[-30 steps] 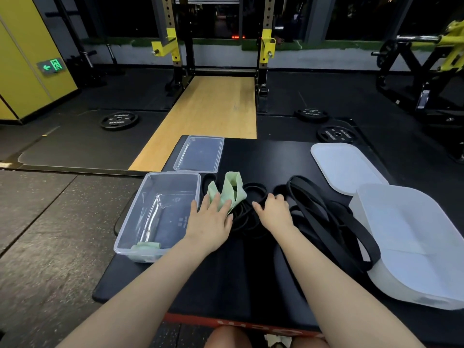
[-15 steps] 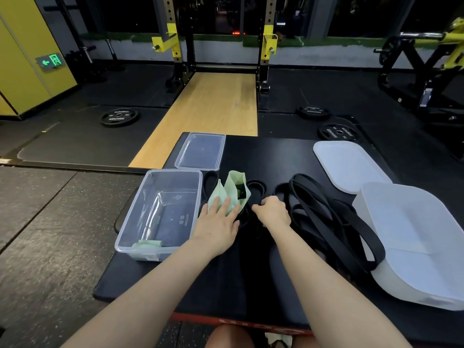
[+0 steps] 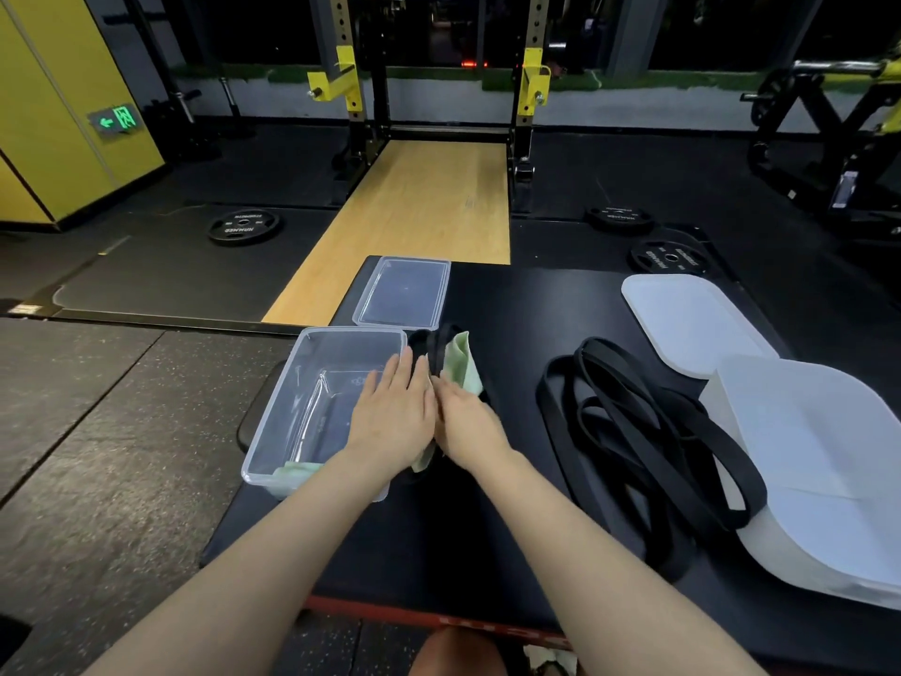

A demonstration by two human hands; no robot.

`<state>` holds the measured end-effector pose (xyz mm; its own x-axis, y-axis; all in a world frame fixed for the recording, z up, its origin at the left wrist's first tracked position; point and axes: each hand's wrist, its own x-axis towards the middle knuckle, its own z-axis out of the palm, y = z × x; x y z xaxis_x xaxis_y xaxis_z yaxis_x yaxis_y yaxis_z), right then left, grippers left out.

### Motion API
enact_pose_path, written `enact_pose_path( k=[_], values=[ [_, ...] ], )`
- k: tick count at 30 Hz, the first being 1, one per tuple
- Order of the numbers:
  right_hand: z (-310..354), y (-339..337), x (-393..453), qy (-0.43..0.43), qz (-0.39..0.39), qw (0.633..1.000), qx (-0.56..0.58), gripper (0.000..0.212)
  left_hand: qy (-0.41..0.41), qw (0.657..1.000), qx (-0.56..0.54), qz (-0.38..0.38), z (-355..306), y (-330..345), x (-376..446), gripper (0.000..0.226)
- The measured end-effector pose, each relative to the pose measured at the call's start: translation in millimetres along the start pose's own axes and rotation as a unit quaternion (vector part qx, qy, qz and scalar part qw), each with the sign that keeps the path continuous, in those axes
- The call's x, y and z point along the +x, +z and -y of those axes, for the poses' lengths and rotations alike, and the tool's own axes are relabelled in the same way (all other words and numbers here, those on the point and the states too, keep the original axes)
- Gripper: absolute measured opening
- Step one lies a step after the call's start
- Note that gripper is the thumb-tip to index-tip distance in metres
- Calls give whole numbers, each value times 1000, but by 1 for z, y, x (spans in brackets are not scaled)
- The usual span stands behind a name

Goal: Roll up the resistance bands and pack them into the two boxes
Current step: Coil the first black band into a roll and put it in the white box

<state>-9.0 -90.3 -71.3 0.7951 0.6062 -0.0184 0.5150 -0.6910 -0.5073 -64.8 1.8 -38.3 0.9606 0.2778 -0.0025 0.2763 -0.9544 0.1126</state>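
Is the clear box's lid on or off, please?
Off: the clear box stands open, and its lid lies flat on the table just behind it.

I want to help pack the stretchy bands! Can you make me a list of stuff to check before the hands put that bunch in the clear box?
1. Clear box open, its lid off beside it: ok.
2. Room in the clear box: ok, only a green band at its near end.
3. Both hands on the bunch: ok, left hand and right hand press together around the small black bands and the green band.
4. Bunch rolled tight: cannot tell, hands cover it.
5. White box open for the long black bands: ok.
6. Long bands rolled: not ok, loose on the table.
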Motion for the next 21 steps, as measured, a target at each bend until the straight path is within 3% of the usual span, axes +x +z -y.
enact_pose_path(
  k=[3, 6, 10, 13, 16, 18, 21],
  values=[
    [1, 11, 4, -37, 89, 987, -126, 69, 18, 999, 24, 30, 3, 3, -2, 51],
    [4, 7, 13, -37, 121, 981, -145, 72, 23, 999, 25, 31, 2, 2, -3, 50],
    [6, -1, 20, -46, 32, 998, 21, 61, 22, 999, -33, 17, -1, -6, 0, 50],
    [-1, -10, 12, -27, -51, 985, 161, 50, 26, 998, -54, 14, 1, -8, 4, 50],
    [-12, -23, 2, 7, -68, 970, 231, 44, 27, 996, -79, 22, -1, -7, 6, 50],
    [-20, -32, -3, 16, -102, 965, 243, 42, 30, 996, -82, 28, -4, -5, 5, 51],
    [-38, -46, -9, 31, -182, 969, 162, 40, 34, 997, -69, 31, -9, -3, 4, 51]
  ],
)
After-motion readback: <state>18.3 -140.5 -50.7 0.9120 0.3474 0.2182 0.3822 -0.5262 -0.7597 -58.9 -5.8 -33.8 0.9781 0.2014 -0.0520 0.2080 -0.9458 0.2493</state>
